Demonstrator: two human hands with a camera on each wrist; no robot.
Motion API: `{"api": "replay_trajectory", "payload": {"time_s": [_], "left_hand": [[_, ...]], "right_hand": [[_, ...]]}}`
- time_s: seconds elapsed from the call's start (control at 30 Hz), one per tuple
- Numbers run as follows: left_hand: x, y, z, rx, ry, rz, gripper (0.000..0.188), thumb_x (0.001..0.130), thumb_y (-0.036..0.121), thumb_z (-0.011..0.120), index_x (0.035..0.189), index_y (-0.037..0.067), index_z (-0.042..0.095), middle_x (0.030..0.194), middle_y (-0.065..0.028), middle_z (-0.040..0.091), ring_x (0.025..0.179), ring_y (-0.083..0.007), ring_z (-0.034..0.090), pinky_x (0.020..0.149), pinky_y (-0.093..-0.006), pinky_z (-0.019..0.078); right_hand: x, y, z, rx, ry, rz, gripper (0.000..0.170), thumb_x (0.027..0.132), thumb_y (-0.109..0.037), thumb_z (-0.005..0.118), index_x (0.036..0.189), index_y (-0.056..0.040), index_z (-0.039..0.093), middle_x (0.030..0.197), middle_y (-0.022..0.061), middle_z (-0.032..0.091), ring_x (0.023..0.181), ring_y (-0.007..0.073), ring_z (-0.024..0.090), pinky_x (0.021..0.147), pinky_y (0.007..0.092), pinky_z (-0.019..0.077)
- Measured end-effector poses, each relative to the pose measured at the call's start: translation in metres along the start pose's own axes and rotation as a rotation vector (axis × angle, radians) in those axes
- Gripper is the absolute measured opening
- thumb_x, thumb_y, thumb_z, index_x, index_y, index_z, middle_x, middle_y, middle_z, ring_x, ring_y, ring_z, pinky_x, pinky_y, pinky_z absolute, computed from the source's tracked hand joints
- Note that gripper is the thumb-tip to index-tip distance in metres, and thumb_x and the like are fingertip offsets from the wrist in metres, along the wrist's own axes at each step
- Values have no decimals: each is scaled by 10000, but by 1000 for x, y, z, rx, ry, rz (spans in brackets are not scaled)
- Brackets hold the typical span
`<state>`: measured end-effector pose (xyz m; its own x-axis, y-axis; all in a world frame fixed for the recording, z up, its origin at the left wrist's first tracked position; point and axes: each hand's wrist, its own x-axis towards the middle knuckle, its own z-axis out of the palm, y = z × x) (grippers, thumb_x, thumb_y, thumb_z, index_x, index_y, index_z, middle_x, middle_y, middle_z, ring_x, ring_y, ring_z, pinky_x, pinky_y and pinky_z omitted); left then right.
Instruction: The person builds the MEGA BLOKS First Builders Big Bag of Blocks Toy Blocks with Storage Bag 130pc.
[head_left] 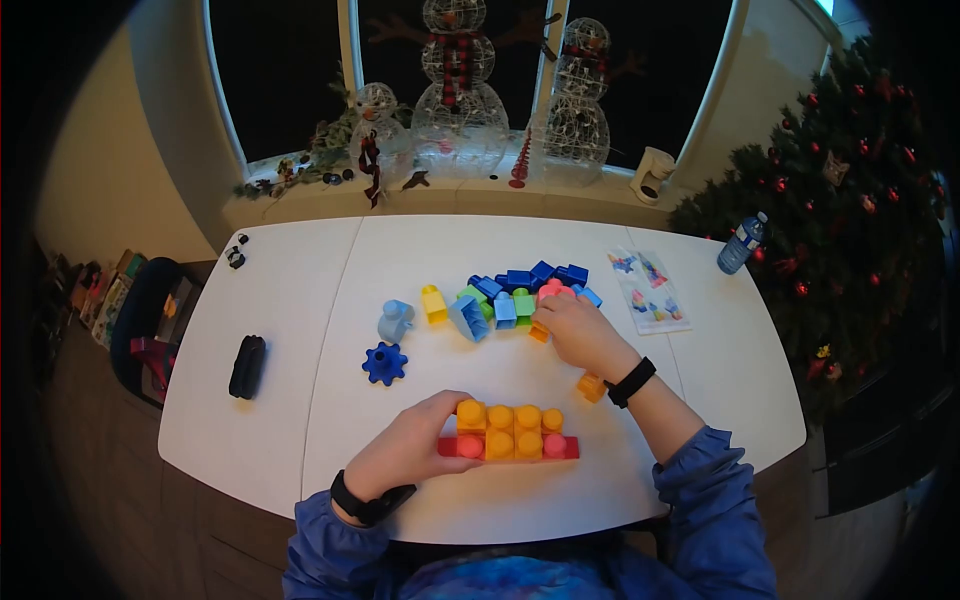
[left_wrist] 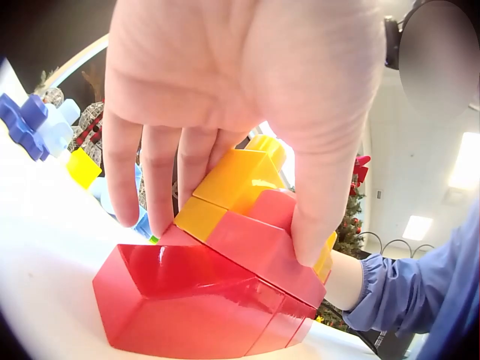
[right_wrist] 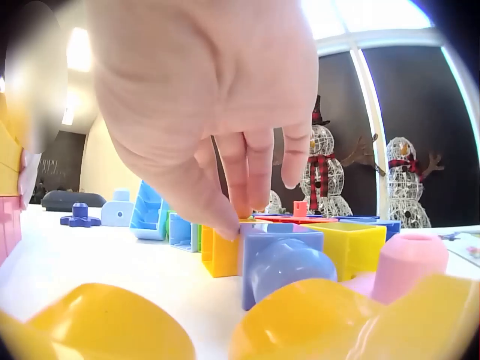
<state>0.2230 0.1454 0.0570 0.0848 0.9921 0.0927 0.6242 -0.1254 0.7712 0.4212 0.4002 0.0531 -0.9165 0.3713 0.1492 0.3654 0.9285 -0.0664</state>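
My left hand (head_left: 408, 446) grips the left end of an assembly of toy building blocks (head_left: 514, 438), with orange blocks stacked on red ones. In the left wrist view the thumb lies along one side and the fingers are on the far side, above a large red block (left_wrist: 187, 300). Over the block pile, my right hand (head_left: 583, 336) pinches an orange block (right_wrist: 219, 253) between thumb and fingers. Close to it sit a light blue block (right_wrist: 289, 259) and a yellow block (right_wrist: 351, 247). Another orange block (head_left: 591, 386) lies beneath the right wrist.
Dark blue blocks (head_left: 518, 280) form the pile's back row. To its left are a yellow block (head_left: 433, 304), a grey-blue piece (head_left: 395, 320) and a blue gear-shaped piece (head_left: 384, 364). A black case (head_left: 247, 367), a picture sheet (head_left: 650, 290) and a water bottle (head_left: 741, 244) lie farther out.
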Motion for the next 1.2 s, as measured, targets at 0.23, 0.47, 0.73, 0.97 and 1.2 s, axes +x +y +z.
{"api": "replay_trajectory", "payload": {"time_s": [0.23, 0.47, 0.73, 0.97, 1.2], "left_hand": [[1, -1, 4, 6, 13, 17, 714, 747, 263, 919, 1302, 0, 554, 1189, -188, 656, 1098, -350, 669, 989, -383, 540], [-1, -3, 6, -2, 25, 27, 718, 750, 255, 918, 1311, 3, 549, 1197, -189, 654, 1106, -349, 669, 995, -381, 536], [-1, -3, 6, 10, 19, 25, 707, 754, 249, 914, 1309, 10, 547, 1199, -185, 651, 1106, -353, 668, 994, -382, 538], [-2, -2, 6, 38, 25, 35, 720, 755, 262, 915, 1317, 10, 541, 1200, -190, 650, 1102, -358, 668, 971, -397, 554], [-2, -3, 7, 31, 39, 50, 722, 758, 269, 914, 1317, 7, 539, 1205, -192, 649, 1104, -362, 670, 962, -397, 561]], "right_hand": [[2, 4, 15, -77, 93, -37, 214, 835, -6, 639, 1029, -84, 686, 1159, 79, 607, 1143, 289, 564, 942, 415, 446], [-7, -19, -40, 316, 45, 105, 366, 738, -103, 792, 1060, -76, 619, 1125, 115, 647, 1087, 314, 625, 912, 391, 495], [-60, -41, -78, 580, 52, 96, 434, 755, -121, 830, 1134, -83, 622, 997, 94, 661, 836, 227, 645, 719, 299, 526], [-90, -57, -81, 571, -39, 55, 401, 810, -102, 844, 1170, -75, 670, 1010, 85, 708, 840, 236, 672, 728, 312, 550], [-92, -73, -75, 531, -44, -29, 454, 890, -128, 787, 1323, -78, 660, 1112, 130, 717, 967, 308, 692, 841, 368, 568]]}}
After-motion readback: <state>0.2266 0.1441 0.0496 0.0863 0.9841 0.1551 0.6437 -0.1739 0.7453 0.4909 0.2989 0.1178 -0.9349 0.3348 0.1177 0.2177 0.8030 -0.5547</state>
